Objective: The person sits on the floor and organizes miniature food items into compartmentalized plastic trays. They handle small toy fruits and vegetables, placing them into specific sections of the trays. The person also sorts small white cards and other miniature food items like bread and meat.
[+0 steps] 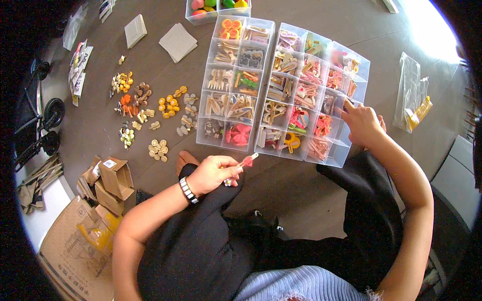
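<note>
Pinched between the thumb and fingers of my left hand (214,175) is a small hair clip (247,161) with a red-pink ornament. A tiny white flower piece (228,183) shows under the same fingers. My right hand (362,125) reaches over the right side of a clear compartment box (340,158), fingertips at a compartment of dark pieces (331,101); whether they grip anything is hidden. Sunflower clips (292,142) and pink clips (318,147) fill nearby compartments. To the left stands a second clear compartment box (216,146), holding pink bows (238,134) and other clips.
Sorted piles of small pieces lie left on the floor, among them yellow flowers (169,107) and round beige pieces (158,149). Farther off are pale cards (177,42) and a third clear box (206,19). Cardboard (69,250) sits lower left, a plastic bag (408,81) at right.
</note>
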`<action>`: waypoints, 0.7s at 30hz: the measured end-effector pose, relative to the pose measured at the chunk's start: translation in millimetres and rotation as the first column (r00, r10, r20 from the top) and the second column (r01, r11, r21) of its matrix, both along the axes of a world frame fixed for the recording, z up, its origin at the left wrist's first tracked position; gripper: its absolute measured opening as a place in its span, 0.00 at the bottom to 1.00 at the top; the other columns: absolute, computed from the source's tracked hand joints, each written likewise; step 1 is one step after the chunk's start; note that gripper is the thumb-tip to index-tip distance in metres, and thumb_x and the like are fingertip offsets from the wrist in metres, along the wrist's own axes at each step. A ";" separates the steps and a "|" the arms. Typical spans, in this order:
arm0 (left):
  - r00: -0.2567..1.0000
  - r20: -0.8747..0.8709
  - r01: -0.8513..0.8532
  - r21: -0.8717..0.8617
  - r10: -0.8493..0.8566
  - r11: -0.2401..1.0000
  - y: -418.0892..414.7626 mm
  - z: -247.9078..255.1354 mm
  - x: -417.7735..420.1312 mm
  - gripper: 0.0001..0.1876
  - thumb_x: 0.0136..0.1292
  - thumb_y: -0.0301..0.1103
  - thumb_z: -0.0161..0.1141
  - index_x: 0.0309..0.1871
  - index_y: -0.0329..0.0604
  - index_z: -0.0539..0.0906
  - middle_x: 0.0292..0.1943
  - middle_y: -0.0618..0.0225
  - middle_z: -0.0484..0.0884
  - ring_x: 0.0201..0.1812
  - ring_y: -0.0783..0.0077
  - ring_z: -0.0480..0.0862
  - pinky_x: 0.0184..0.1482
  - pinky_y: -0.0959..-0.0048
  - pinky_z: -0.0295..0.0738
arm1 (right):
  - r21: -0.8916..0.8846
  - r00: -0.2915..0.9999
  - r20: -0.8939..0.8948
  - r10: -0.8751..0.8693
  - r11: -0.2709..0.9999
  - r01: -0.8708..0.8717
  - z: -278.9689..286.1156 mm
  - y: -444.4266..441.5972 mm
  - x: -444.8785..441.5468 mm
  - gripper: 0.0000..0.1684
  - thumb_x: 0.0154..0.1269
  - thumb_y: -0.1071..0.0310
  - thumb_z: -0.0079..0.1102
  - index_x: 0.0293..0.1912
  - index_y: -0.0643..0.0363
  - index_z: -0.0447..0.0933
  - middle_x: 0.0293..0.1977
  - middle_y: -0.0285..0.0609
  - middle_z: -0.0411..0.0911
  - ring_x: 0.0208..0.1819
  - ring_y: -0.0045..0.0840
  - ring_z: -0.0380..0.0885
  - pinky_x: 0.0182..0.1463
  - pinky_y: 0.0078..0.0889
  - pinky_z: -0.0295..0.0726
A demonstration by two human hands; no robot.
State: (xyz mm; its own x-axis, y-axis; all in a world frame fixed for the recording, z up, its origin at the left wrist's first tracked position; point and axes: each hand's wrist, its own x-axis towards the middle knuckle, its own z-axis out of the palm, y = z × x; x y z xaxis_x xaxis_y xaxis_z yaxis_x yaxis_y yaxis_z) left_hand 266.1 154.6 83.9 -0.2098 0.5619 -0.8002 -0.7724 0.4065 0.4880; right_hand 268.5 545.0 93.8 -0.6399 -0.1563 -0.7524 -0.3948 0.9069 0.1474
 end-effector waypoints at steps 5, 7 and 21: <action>0.998 -0.061 -0.006 -0.027 0.004 1.000 -6.8 -2.8 -2.4 0.12 0.65 0.35 0.56 0.41 0.33 0.78 0.30 0.67 0.80 0.30 0.77 0.81 0.34 0.79 0.77 | -0.023 0.999 -0.013 0.051 0.998 -0.051 -4.9 7.0 0.8 0.32 0.41 0.70 0.63 0.52 0.53 0.70 0.53 0.46 0.65 0.40 0.33 0.77 0.39 0.33 0.79; 0.999 -0.048 -0.028 -0.025 0.027 0.999 -6.9 -3.5 -2.0 0.12 0.65 0.34 0.56 0.41 0.32 0.78 0.30 0.67 0.80 0.30 0.77 0.81 0.35 0.78 0.77 | -0.041 0.998 -0.029 0.055 0.998 -0.056 -1.7 9.2 1.7 0.30 0.44 0.70 0.62 0.52 0.52 0.70 0.53 0.45 0.65 0.40 0.33 0.77 0.38 0.32 0.80; 0.998 -0.059 -0.006 -0.007 0.005 1.000 -5.2 -9.9 -0.2 0.11 0.65 0.34 0.55 0.40 0.33 0.78 0.29 0.68 0.81 0.30 0.77 0.82 0.34 0.79 0.77 | -0.001 0.983 -0.112 0.144 0.989 -0.145 -18.2 13.8 5.4 0.20 0.50 0.70 0.58 0.47 0.55 0.71 0.45 0.43 0.68 0.36 0.29 0.79 0.32 0.28 0.81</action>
State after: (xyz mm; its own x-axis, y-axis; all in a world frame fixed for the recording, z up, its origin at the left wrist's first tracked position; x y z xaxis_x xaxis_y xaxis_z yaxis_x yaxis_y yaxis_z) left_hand 265.8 149.4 74.1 -0.2599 0.5546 -0.7905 -0.7447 0.4060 0.5297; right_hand 273.9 558.8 75.6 -0.6893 -0.2600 -0.6762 -0.5037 0.8429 0.1893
